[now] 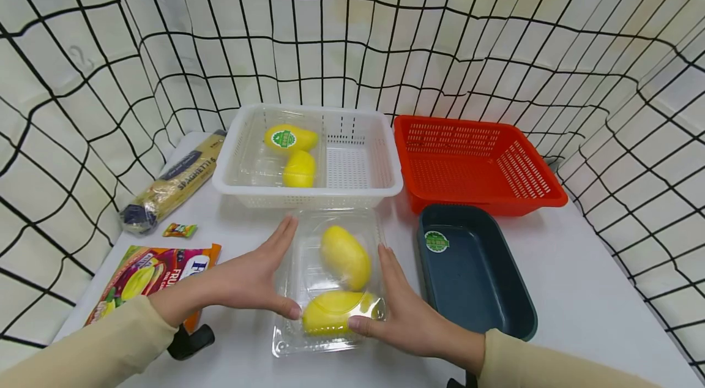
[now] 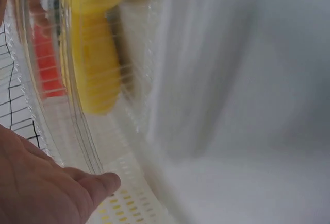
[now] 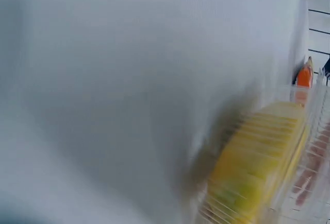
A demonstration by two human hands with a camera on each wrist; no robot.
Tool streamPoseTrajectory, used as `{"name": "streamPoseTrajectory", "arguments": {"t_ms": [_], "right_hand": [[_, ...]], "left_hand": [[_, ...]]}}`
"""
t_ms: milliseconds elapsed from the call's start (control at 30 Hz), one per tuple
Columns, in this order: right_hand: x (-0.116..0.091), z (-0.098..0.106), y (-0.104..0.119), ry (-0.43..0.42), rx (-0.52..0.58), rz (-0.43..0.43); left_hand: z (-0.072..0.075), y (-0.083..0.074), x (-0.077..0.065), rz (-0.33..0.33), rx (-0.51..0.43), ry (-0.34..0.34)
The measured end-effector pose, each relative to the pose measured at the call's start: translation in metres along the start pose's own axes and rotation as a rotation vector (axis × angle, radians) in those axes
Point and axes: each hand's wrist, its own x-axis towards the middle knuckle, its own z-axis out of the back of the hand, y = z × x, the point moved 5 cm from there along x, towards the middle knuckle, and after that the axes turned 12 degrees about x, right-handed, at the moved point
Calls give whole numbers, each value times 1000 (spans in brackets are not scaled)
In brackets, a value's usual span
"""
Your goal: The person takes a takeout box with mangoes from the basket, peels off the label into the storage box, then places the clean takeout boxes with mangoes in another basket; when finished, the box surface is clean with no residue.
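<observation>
A clear plastic clamshell box (image 1: 308, 241) with two yellow, mango-like fruits (image 1: 346, 257) inside is held between both hands. My left hand (image 1: 242, 281) grips its left side, the thumb at the lower left and the fingers by the upper left corner. On the other side, my right hand (image 1: 404, 320) has its thumb over the lid and its fingers along the right edge. The left wrist view shows the fruits (image 2: 95, 64) through the ribbed wall, with a shadowed strip of table beside the box. One fruit (image 3: 258, 157) appears blurred in the right wrist view.
Behind the box stands a white basket (image 1: 358, 192) holding another clear box of yellow fruits. To its right is a red basket (image 1: 451, 167), with a dark blue tray (image 1: 468, 278) in front. Spaghetti (image 1: 176, 183), a small wrapped candy (image 1: 179, 230) and a colourful bag (image 1: 149, 272) lie left.
</observation>
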Motion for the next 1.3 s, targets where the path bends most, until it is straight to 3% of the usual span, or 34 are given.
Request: {"name": "streamPoseTrajectory", "arguments": {"t_ms": [200,467,733,933,1100,1200,1300], "right_hand": [[1,-1,-8,-70,114,-33],[4,-3,-22,-124,161,-143],[5,-11,-18,-135,238,-114],[2,-13,-12,-159,279,-62],[-2,-10,-9,-186,301,-60],[-5,-7,-7,-200,313,-70],[-8,-2,-7,-223,313,-71]], "left_hand": [[1,6,4,-12,-10,24],[-2,11,4,-10,-33,28],[-6,25,0,-16,-61,16],[-4,25,0,-31,-34,25],[-2,21,0,8,-2,43],[8,15,-4,-1,66,-21],[28,8,-8,-68,183,-190]]}}
